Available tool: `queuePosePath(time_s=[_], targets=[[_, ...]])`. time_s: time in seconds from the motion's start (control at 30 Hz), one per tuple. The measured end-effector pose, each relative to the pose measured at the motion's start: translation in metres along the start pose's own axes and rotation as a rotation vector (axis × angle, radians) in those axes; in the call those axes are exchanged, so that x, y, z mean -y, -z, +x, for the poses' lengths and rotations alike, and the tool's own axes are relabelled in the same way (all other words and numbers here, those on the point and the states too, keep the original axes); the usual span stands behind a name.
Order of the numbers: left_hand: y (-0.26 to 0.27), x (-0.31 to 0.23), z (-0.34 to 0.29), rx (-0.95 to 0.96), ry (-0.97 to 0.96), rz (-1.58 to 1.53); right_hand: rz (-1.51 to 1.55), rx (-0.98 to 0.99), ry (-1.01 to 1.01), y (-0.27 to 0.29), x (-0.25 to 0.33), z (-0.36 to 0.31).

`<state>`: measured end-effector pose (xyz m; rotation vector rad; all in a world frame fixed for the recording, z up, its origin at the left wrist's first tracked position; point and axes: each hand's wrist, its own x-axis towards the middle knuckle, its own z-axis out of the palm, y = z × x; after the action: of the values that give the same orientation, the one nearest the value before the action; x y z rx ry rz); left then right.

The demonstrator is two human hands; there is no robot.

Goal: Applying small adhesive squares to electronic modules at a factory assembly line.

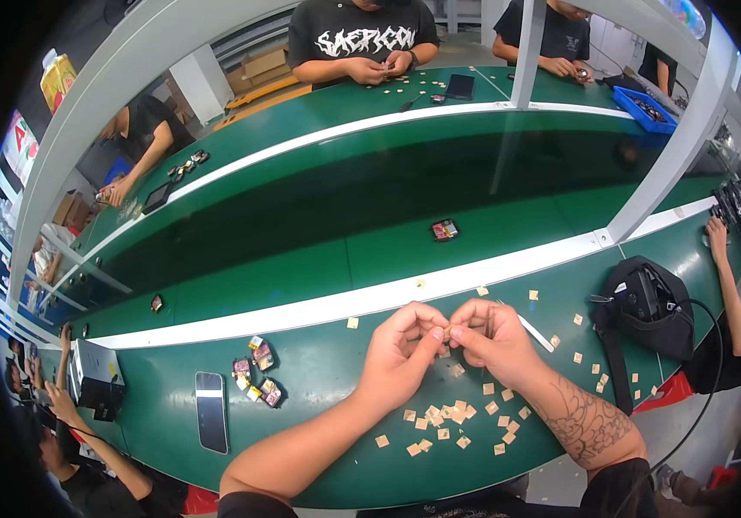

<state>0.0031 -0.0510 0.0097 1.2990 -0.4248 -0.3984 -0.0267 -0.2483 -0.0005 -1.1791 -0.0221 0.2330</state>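
My left hand and my right hand meet above the green table, thumbs and forefingers pinched together at one spot. Between the fingertips is a small tan piece, mostly covered by them. Just below my hands lie many small tan square pieces, some overlapping, others scattered singly. A few more tan squares are spread to the right. A thin white strip lies beside my right hand.
Left of my arms are a phone and three small electronic assemblies. A black bag with a strap and cable stands at right. Beyond the white rail, a green belt carries another assembly. Co-workers sit around; a blue bin is far right.
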Motion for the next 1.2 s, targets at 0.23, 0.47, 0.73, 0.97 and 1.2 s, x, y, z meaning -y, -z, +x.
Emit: queuePosePath(time_s=[0.23, 0.47, 0.73, 0.97, 1.2], targets=[[0.004, 0.0, 0.002, -0.012, -0.121, 0.196, -0.031, -0.005, -0.004, 0.001, -0.001, 0.0], [0.005, -0.002, 0.003, -0.007, -0.028, 0.262, -0.098, -0.034, -0.038, -0.004, 0.005, -0.002], [0.005, -0.004, 0.005, -0.019, -0.035, 0.319, -0.131, -0.032, -0.026, -0.005, 0.01, -0.003], [0.004, -0.006, 0.004, -0.039, -0.089, 0.451, -0.138, -0.018, -0.036, -0.004, 0.008, -0.003], [-0.001, -0.011, 0.003, -0.079, -0.171, 0.587, -0.138, 0.021, -0.04, -0.002, 0.01, -0.005]])
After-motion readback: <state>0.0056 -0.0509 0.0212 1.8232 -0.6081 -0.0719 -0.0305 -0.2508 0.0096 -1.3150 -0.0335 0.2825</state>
